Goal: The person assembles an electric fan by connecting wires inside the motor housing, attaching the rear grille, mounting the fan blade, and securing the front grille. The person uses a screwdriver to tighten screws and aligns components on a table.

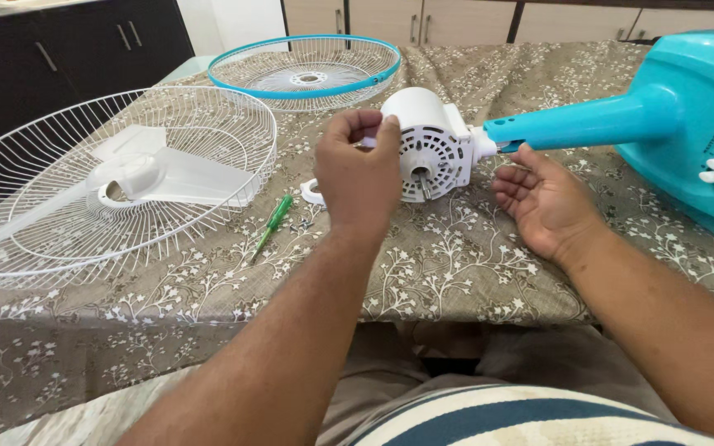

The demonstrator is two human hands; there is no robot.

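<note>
**Plastic Motor Housing Under Our Hands**

We pinch our left hand (359, 172) fingers on the white, vented motor housing (428, 154), lying sideways mid-surface on the floral cloth (456, 264). Our right hand (543, 201) rests beside it, fingers loosely curled, under the smooth turquoise neck (580, 125). A wire grille (117, 186) sits left.

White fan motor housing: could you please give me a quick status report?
Left hand pinching white round motor housing. Right hand open beside turquoise fan neck. Green screwdriver and screws lying nearby.
</note>
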